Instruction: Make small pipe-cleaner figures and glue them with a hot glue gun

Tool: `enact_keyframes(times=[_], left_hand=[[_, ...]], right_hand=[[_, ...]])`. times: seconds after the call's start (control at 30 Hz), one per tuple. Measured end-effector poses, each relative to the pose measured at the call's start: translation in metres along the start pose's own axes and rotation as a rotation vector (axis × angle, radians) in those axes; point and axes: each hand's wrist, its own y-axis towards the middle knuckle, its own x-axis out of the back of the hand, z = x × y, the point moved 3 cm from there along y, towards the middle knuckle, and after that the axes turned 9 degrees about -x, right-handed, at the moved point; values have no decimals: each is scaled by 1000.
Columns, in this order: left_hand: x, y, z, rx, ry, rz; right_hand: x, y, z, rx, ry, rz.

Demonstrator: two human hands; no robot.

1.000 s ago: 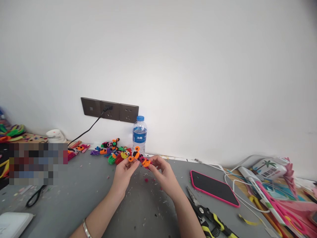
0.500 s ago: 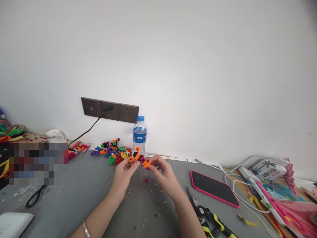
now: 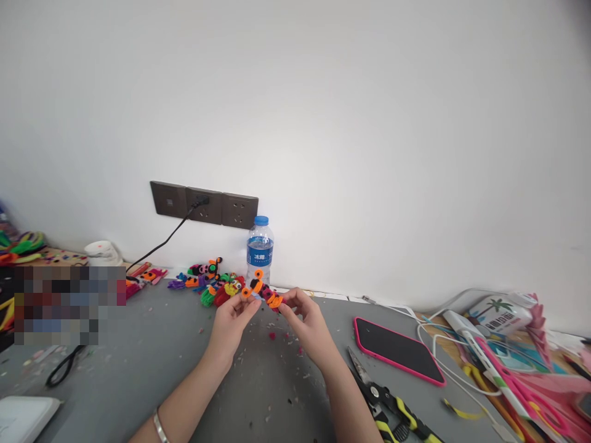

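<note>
Between my two hands is a small pipe-cleaner figure [image 3: 266, 294] in orange, black and dark pink, held up just above the grey mat. My left hand [image 3: 232, 317] pinches its left end, where orange loops stick up. On the other end, the thumb and fingers of my right hand [image 3: 305, 320] are closed. Fingertips cover part of the figure at both ends. Right behind it stands a water bottle [image 3: 260, 252] with a blue cap and label. Left of the bottle lies a pile of colourful pipe-cleaner figures [image 3: 207, 283].
Pliers [image 3: 381, 394] with black and yellow handles lie by my right forearm, near a pink-cased phone [image 3: 399, 351]. White cables, a packet [image 3: 501, 314] and pink scissors [image 3: 538, 397] crowd the right. A black cord runs from the wall sockets [image 3: 203, 203]. Scraps dot the grey mat [image 3: 152, 344].
The figure has tilted slightly in my fingers, its orange loops shifting a little to the right and up. Both hands stay almost where they were.
</note>
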Motion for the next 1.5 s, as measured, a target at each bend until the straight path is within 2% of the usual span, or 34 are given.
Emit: enact_keyframes(times=[0.27, 1.5], left_hand=[[-1, -1, -1, 31, -53, -54], [-1, -2, -6, 20, -35, -65]], right_hand=[[-1, 0, 3, 16, -5, 31], [0, -1, 4, 22, -69, 48]])
